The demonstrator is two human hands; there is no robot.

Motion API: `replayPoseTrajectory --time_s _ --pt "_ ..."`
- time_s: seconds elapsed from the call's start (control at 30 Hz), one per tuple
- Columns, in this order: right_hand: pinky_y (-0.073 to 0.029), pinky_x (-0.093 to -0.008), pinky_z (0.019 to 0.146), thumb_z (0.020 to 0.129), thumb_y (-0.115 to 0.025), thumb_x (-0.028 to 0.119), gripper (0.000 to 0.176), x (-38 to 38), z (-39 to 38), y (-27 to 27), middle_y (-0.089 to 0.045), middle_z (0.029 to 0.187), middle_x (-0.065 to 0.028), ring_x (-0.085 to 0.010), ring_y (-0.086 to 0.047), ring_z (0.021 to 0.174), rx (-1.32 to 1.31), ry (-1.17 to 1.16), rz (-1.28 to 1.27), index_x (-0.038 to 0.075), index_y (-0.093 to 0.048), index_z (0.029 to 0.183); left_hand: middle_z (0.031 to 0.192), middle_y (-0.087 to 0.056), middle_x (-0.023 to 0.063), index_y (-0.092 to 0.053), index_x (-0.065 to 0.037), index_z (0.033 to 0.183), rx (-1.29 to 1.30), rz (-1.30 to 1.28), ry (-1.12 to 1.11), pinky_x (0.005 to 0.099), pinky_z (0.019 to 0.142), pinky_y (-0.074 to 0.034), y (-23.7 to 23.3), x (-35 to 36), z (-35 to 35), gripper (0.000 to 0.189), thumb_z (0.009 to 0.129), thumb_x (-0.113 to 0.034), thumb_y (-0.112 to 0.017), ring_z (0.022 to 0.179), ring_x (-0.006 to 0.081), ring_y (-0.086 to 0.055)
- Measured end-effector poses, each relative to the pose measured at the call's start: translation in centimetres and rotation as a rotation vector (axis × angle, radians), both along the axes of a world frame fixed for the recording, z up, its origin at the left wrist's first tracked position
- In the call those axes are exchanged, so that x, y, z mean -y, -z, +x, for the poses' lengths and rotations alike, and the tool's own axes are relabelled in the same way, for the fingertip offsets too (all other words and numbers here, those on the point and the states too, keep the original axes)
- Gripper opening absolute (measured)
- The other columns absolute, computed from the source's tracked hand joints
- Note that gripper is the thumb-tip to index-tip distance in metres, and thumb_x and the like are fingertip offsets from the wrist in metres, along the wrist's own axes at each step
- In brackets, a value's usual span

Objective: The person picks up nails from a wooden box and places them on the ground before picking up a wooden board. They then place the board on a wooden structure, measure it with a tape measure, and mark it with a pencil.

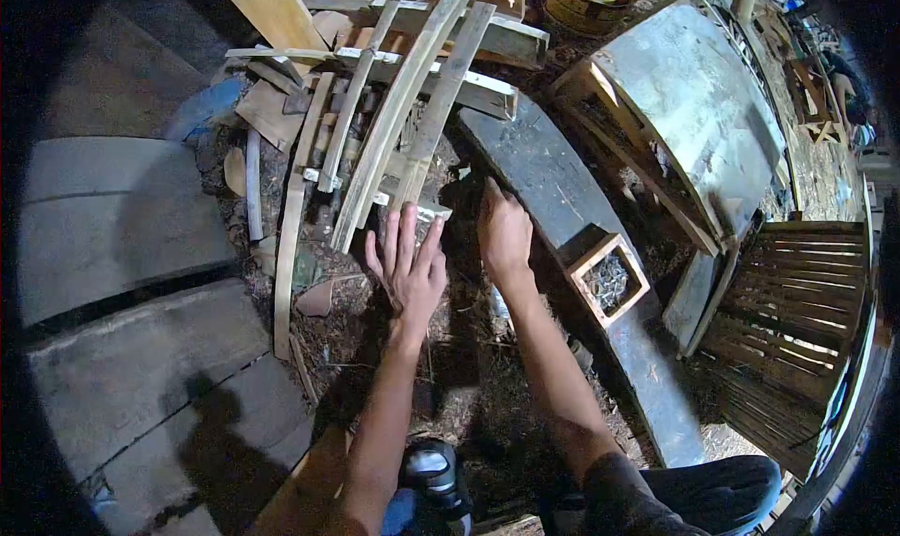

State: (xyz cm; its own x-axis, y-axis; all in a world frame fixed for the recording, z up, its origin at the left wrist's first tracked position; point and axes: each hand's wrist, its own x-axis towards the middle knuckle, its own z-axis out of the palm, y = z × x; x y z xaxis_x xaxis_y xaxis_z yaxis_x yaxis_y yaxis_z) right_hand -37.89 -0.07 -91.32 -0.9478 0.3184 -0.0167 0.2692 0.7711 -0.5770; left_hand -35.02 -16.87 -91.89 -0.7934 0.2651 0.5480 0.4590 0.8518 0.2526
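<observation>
My left hand [411, 266] is open, its fingers spread at the near end of a long wooden strip [439, 114]. Just beneath those fingertips is a short crosspiece [429, 210] with a pale edge. To the right, my right hand [506, 228] is closed in a fist beside the edge of a dark, long board [539, 156]. I cannot tell what its fingers hold. More strips, among them a wider curved-looking one [389, 123], lie side by side left of the first. On the dark board sits a small wooden box [583, 300] filled with what look like nails.
A grey-topped wooden stand [694, 86] is at the upper right, near a paint bucket [572, 6]. A slatted wooden panel [797, 301] stands at the right. Wide planks [122, 226] cover the left side. Wood scraps and debris litter the ground.
</observation>
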Motion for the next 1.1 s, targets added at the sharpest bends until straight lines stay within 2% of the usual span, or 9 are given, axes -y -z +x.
replayPoseTrajectory --time_s 0.13,0.27,0.47,0.53,0.63,0.73,0.9,0.97,1.1 --pt "-0.063 -0.0516 0.078 0.094 -0.059 0.003 0.032 0.2 -1.6 1.7 -0.074 0.100 -0.0260 -0.0427 -0.074 0.093 0.231 0.024 0.054 0.004 -0.068 0.125 0.160 -0.052 0.0122 -0.069 -0.022 0.136 -0.076 0.031 0.003 0.0571 0.123 -0.023 0.8 -0.1 -0.3 0.047 0.091 -0.010 -0.065 0.151 0.0344 -0.042" --pt "-0.062 -0.0525 0.075 0.095 -0.060 0.004 0.027 0.7 -2.0 2.5 -0.074 0.094 -0.0253 -0.0428 -0.075 0.090 0.241 0.043 0.074 0.004 -0.069 0.120 0.159 -0.053 0.0106 -0.070 -0.025 0.134 -0.103 0.023 0.011 0.0568 0.121 -0.025 1.5 0.3 -0.5 0.048 0.089 -0.010 -0.066 0.150 0.0337 -0.044" --pt "-0.061 -0.0553 0.077 0.096 -0.061 0.007 0.019 0.9 -1.8 2.1 -0.074 0.098 -0.0259 -0.0441 -0.074 0.090 0.150 0.133 0.010 0.005 -0.069 0.113 0.158 -0.054 0.0095 -0.071 -0.028 0.134 -0.099 0.016 -0.013 0.0573 0.121 -0.022 2.1 0.2 -0.1 0.049 0.088 -0.011 -0.066 0.149 0.0334 -0.045" --pt "-0.056 -0.0575 0.076 0.103 -0.060 0.019 0.022 0.7 -1.3 1.9 -0.072 0.098 -0.0281 -0.0500 -0.070 0.091 0.067 0.146 -0.038 0.003 -0.072 0.111 0.158 -0.055 0.0095 -0.070 -0.028 0.135 -0.109 0.011 -0.008 0.0555 0.120 -0.022 2.0 0.3 -0.2 0.050 0.088 -0.011 -0.066 0.149 0.0329 -0.046" --pt "-0.056 -0.0535 0.076 0.099 -0.065 0.015 0.016 0.5 0.0 1.1 -0.072 0.101 -0.0237 -0.0479 -0.069 0.090 -0.136 0.154 -0.058 0.003 -0.073 0.107 0.158 -0.054 0.0094 -0.070 -0.027 0.136 -0.108 -0.015 -0.006 0.0533 0.119 -0.024 1.7 0.4 -0.3 0.051 0.087 -0.011 -0.066 0.149 0.0326 -0.046" --pt "-0.055 -0.0503 0.075 0.095 -0.069 0.009 0.012 0.6 2.6 -1.1 -0.068 0.098 -0.0199 -0.0448 -0.068 0.087 -0.148 0.172 -0.097 0.004 -0.073 0.105 0.159 -0.054 0.0096 -0.069 -0.027 0.138 -0.114 -0.002 -0.006 0.0516 0.118 -0.025 1.4 0.2 -0.3 0.053 0.087 -0.011 -0.065 0.149 0.0322 -0.046" --pt "-0.054 -0.0457 0.072 0.092 -0.071 0.003 0.017 0.4 7.3 -2.3 -0.066 0.093 -0.0185 -0.0402 -0.068 0.082 -0.160 0.252 -0.041 0.004 -0.075 0.109 0.161 -0.052 0.0109 -0.067 -0.025 0.141 -0.077 0.028 -0.010 0.0514 0.117 -0.023 0.9 -0.1 0.0 0.056 0.087 -0.010 -0.065 0.150 0.0318 -0.045" --pt "-0.056 -0.0504 0.069 0.092 -0.069 0.003 0.022 0.5 8.2 -2.8 -0.065 0.099 -0.0177 -0.0429 -0.069 0.084 -0.258 0.220 -0.084 0.007 -0.072 0.114 0.161 -0.051 0.0116 -0.066 -0.025 0.142 -0.054 0.032 -0.016 0.0507 0.117 -0.022 0.5 -0.1 0.2 0.058 0.087 -0.009 -0.065 0.150 0.0316 -0.045" --pt "-0.055 -0.0491 0.069 0.094 -0.068 0.003 0.028 1.1 4.8 -4.4 -0.068 0.095 -0.0158 -0.0398 -0.068 0.083 -0.334 0.103 -0.107 0.008 -0.070 0.122 0.162 -0.050 0.0129 -0.065 -0.024 0.144 -0.017 0.020 -0.003 0.0475 0.111 -0.025 0.0 0.1 0.3 0.059 0.087 -0.007 -0.065 0.151 0.0311 -0.044"
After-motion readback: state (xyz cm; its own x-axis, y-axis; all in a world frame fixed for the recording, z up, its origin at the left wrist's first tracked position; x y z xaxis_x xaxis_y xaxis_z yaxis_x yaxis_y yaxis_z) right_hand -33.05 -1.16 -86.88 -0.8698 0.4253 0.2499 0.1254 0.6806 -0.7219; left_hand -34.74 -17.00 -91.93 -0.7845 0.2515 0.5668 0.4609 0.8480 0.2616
